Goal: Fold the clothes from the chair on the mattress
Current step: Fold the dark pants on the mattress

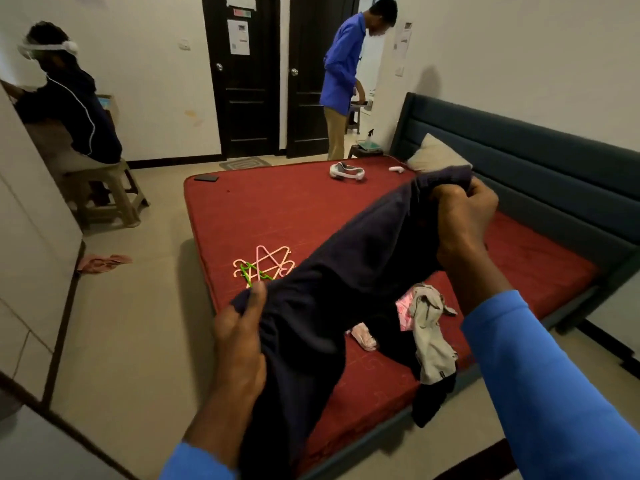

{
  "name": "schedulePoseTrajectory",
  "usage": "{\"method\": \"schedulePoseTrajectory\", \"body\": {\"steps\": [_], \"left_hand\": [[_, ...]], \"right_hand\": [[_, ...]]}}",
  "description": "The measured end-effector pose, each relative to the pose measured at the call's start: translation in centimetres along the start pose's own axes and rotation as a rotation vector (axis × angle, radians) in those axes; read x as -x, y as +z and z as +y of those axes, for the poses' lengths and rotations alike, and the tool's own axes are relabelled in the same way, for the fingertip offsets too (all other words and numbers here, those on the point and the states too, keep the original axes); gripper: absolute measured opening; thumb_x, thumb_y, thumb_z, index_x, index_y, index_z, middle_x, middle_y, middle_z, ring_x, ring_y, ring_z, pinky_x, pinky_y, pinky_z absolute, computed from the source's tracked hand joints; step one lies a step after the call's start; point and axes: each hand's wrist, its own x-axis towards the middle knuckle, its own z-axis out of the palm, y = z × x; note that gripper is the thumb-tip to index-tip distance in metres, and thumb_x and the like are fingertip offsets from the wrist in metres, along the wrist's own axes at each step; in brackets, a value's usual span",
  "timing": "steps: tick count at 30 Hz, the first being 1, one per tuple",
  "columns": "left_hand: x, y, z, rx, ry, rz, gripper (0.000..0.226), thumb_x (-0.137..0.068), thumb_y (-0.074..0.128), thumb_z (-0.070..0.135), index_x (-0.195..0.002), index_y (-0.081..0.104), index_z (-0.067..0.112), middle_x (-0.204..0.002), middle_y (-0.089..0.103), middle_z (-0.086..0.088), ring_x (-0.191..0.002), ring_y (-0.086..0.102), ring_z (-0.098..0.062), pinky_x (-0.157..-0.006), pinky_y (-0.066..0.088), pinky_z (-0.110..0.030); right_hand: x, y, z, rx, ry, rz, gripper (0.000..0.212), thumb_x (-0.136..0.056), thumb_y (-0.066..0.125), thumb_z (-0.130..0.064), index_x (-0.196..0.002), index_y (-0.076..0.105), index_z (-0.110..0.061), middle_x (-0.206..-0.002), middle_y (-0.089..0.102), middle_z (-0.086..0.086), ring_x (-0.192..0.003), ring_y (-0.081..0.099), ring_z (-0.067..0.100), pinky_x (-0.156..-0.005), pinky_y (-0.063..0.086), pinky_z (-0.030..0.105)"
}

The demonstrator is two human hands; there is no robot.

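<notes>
A dark navy garment (349, 271) is stretched in the air between both my hands, above the red mattress (277, 209). My left hand (240, 344) pinches its lower edge near the mattress's front corner. My right hand (462, 220) grips its upper edge, bunched in the fist, higher up and to the right. On the mattress under the garment lie a grey garment (431, 344), a pink patterned cloth (403, 308) and a small pink piece (363, 337). A dark cloth (433, 400) hangs over the mattress's front edge.
Pink and green hangers (265, 266) lie on the mattress's left side. A white headset (346, 171), a controller (396, 169), a phone (206, 178) and a pillow (436, 155) sit at its far end. One person sits on a stool (107, 195) at left; another stands by the doors.
</notes>
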Motion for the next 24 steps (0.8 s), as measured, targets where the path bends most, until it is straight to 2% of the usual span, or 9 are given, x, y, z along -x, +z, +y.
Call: {"method": "schedulePoseTrajectory", "body": {"steps": [3,7,11,14,16,19,21,22,24], "left_hand": [[0.0,-1.9,0.8,-0.311,0.184,-0.018,0.022,-0.094,0.071,0.015,-0.077,0.069,0.001,-0.067,0.072,0.002,-0.063,0.064,-0.013,-0.057,0.053,-0.021],[0.0,-2.5,1.6,-0.386,0.173,-0.073,0.022,-0.091,0.076,0.019,-0.090,0.075,-0.003,-0.090,0.075,-0.028,-0.078,0.068,-0.029,-0.076,0.056,-0.043],[0.7,-2.2,3.0,-0.385,0.201,-0.025,0.015,-0.084,0.082,0.020,-0.088,0.078,0.006,-0.089,0.078,-0.019,-0.080,0.072,-0.027,-0.083,0.060,-0.044],[1.4,-0.9,3.2,-0.438,0.230,0.101,0.032,-0.075,0.088,0.024,-0.095,0.070,0.007,-0.080,0.076,-0.014,-0.069,0.070,-0.017,-0.079,0.060,-0.042],[3.1,0.0,3.8,-0.480,0.324,0.135,0.042,-0.079,0.087,0.019,-0.112,0.060,0.017,-0.074,0.073,-0.008,-0.064,0.070,-0.011,-0.070,0.060,-0.035],[5.0,1.1,3.8,-0.581,0.433,-0.081,0.034,-0.086,0.079,0.008,-0.117,0.071,0.021,-0.076,0.076,-0.004,-0.072,0.073,-0.016,-0.072,0.061,-0.026],[5.5,1.9,3.6,-0.723,0.456,-0.172,0.028,-0.084,0.082,0.006,-0.108,0.079,0.021,-0.093,0.080,0.006,-0.089,0.076,-0.014,-0.085,0.061,-0.029],[5.8,2.4,3.6,-0.800,0.461,-0.186,0.028,-0.082,0.084,0.009,-0.107,0.080,0.023,-0.097,0.080,0.010,-0.092,0.075,-0.011,-0.086,0.061,-0.031],[6.3,3.6,3.2,-0.978,0.500,-0.145,0.027,-0.080,0.088,0.017,-0.102,0.081,0.029,-0.090,0.078,0.017,-0.084,0.073,-0.002,-0.078,0.059,-0.025]], "right_hand": [[-0.5,-1.1,2.0,0.044,0.111,0.028,0.018,-0.072,0.057,-0.003,-0.074,0.065,-0.019,-0.064,0.063,-0.001,-0.050,0.058,0.013,-0.045,0.044,0.025],[-0.3,-1.4,3.2,0.045,0.104,-0.009,0.016,-0.060,0.053,-0.017,-0.074,0.062,-0.020,-0.063,0.061,0.000,-0.052,0.057,0.021,-0.046,0.042,0.029],[-1.5,-2.7,3.0,0.085,-0.066,-0.189,0.013,-0.077,0.058,-0.027,-0.089,0.061,-0.023,-0.079,0.065,-0.003,-0.064,0.062,0.013,-0.049,0.051,0.031],[-2.5,-3.8,3.5,0.204,-0.256,-0.329,0.012,-0.091,0.067,-0.030,-0.100,0.060,-0.031,-0.094,0.071,-0.007,-0.080,0.071,0.011,-0.067,0.061,0.040],[-3.1,-4.5,3.8,0.185,-0.319,-0.315,0.012,-0.099,0.066,-0.028,-0.107,0.059,-0.028,-0.099,0.070,-0.010,-0.086,0.071,0.006,-0.070,0.060,0.036],[-4.0,-5.4,3.5,0.100,-0.328,-0.203,0.012,-0.100,0.066,-0.026,-0.109,0.058,-0.023,-0.098,0.069,-0.012,-0.085,0.067,-0.006,-0.073,0.054,0.024],[-4.8,-6.0,3.2,0.074,-0.315,-0.138,0.016,-0.096,0.067,-0.037,-0.107,0.057,-0.029,-0.102,0.070,-0.007,-0.093,0.069,0.003,-0.080,0.059,0.038],[-5.3,-6.3,3.1,0.073,-0.317,-0.114,0.019,-0.094,0.067,-0.043,-0.106,0.057,-0.032,-0.105,0.070,-0.004,-0.098,0.069,0.011,-0.084,0.060,0.047],[-6.0,-6.9,2.6,0.079,-0.344,-0.085,0.022,-0.092,0.066,-0.047,-0.106,0.057,-0.032,-0.108,0.070,-0.001,-0.101,0.068,0.018,-0.088,0.057,0.052]]}}
